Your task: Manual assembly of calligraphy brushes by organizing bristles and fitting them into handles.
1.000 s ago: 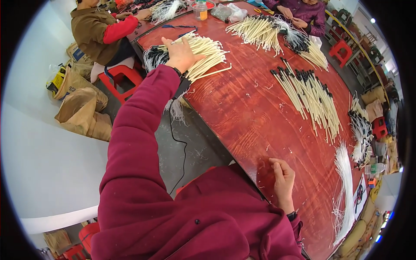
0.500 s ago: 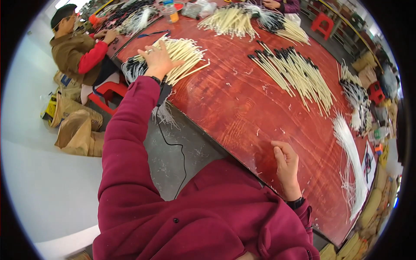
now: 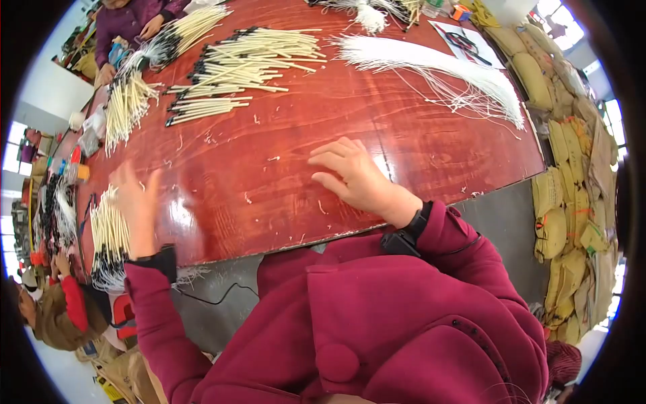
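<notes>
Worker's clothing: a loose top [image 3: 377, 289] of plain maroon cloth, gathered in deep folds. Small dark studs [image 3: 473, 330] run in a line down one side; a round maroon piece [image 3: 338, 362] sits at the front, its kind unclear from here. Left sleeve [image 3: 158, 323] and right sleeve [image 3: 471, 269]: long, matching maroon. Left wristband [image 3: 151, 260] and right wristband [image 3: 420, 219]: black. Below the latter, a boxy black piece [image 3: 400, 244].
</notes>
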Demonstrator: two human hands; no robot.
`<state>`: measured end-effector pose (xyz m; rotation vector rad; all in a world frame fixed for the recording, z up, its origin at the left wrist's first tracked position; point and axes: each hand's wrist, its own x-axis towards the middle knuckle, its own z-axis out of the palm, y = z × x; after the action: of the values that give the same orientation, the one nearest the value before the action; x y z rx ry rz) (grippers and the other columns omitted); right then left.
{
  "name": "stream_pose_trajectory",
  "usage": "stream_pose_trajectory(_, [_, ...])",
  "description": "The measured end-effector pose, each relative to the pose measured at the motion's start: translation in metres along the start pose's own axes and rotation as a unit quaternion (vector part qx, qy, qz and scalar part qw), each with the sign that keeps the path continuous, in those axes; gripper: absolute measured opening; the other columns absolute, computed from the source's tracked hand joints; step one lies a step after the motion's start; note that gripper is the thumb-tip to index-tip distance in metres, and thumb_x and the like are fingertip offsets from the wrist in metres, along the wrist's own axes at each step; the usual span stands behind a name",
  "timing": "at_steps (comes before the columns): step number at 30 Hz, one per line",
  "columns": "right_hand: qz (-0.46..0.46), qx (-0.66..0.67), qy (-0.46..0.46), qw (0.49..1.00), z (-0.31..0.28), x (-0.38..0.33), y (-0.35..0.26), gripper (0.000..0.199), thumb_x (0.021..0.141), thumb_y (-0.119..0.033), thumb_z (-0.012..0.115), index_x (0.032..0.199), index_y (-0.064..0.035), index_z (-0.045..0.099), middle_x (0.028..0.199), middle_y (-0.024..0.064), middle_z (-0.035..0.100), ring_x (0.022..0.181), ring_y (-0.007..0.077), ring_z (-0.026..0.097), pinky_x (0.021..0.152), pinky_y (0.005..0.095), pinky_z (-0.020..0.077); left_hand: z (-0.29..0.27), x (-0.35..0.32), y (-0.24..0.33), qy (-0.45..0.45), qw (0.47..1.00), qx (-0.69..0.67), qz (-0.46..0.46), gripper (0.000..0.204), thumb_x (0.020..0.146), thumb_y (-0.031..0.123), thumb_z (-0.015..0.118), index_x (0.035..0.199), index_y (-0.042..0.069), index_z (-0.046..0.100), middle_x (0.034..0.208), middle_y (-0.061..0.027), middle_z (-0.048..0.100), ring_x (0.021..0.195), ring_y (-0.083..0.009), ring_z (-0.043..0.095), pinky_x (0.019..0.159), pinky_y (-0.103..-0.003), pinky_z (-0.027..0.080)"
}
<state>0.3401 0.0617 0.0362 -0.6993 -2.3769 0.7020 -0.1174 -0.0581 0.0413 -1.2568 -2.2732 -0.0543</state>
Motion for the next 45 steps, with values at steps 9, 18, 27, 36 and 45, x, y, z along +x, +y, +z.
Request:
stream_pose_trajectory(9, [0.128, -0.256, 0.088, 0.954, -0.094, -0.018, 0.129, 0.051, 0.093, -0.027, 0.070, 0.133, 0.0024, 0.059, 0.140, 0.0205, 0.057, 0.125, 0.0405, 0.053, 0.107, 0.0468, 0.0419, -0.042, 0.012, 0.306, -0.043, 0.863, -0.351, 0.361, 0.044, 0.082, 0.040, 0.076, 0.111, 0.007, 0.069, 0.129, -0.0117, 0.062, 0.135, -0.0313, 0.046, 0.104, -0.062, 0.032])
stream_pose_trajectory(18, [0.240, -0.416, 0.028, 0.877, -0.082, -0.023, 0.162, 0.071, 0.093, -0.042, 0.068, 0.138, 0.0100, 0.052, 0.149, 0.0191, 0.049, 0.127, 0.0386, 0.049, 0.107, 0.0473, 0.0404, -0.040, 0.040, 0.469, -0.068, 0.797, -0.427, 0.423, 0.027, 0.090, 0.021, 0.067, 0.109, 0.003, 0.063, 0.118, -0.0160, 0.061, 0.104, -0.0341, 0.069, 0.082, -0.045, 0.058])
stream_pose_trajectory(27, [0.132, -0.268, -0.020, 0.954, -0.085, -0.063, 0.120, 0.058, 0.091, -0.032, 0.070, 0.133, 0.0062, 0.059, 0.142, 0.0176, 0.058, 0.129, 0.0364, 0.050, 0.108, 0.0469, 0.0398, -0.035, 0.033, 0.462, -0.154, 0.792, -0.373, 0.458, 0.015, 0.096, 0.012, 0.050, 0.104, 0.003, 0.059, 0.121, -0.0201, 0.061, 0.087, -0.0364, 0.072, 0.073, -0.047, 0.059])
stream_pose_trajectory(36, [0.119, -0.258, -0.008, 0.959, -0.075, -0.080, 0.103, 0.051, 0.091, -0.023, 0.070, 0.134, 0.0035, 0.060, 0.144, 0.0143, 0.057, 0.127, 0.0358, 0.052, 0.108, 0.0446, 0.0410, -0.038, -0.016, 0.301, -0.191, 0.779, -0.551, 0.230, 0.018, 0.094, 0.018, 0.063, 0.095, 0.001, 0.064, 0.081, -0.0200, 0.068, 0.081, -0.0360, 0.069, 0.070, -0.045, 0.052])
stream_pose_trajectory(45, [0.089, -0.236, -0.002, 0.968, -0.064, -0.073, 0.102, 0.045, 0.093, -0.018, 0.068, 0.132, 0.0040, 0.061, 0.143, 0.0145, 0.058, 0.124, 0.0357, 0.054, 0.109, 0.0431, 0.0419, -0.030, -0.067, 0.195, -0.273, 0.783, -0.559, 0.007, 0.009, 0.093, 0.010, 0.065, 0.094, 0.001, 0.065, 0.076, -0.0143, 0.067, 0.068, -0.0258, 0.065, 0.063, -0.033, 0.048])
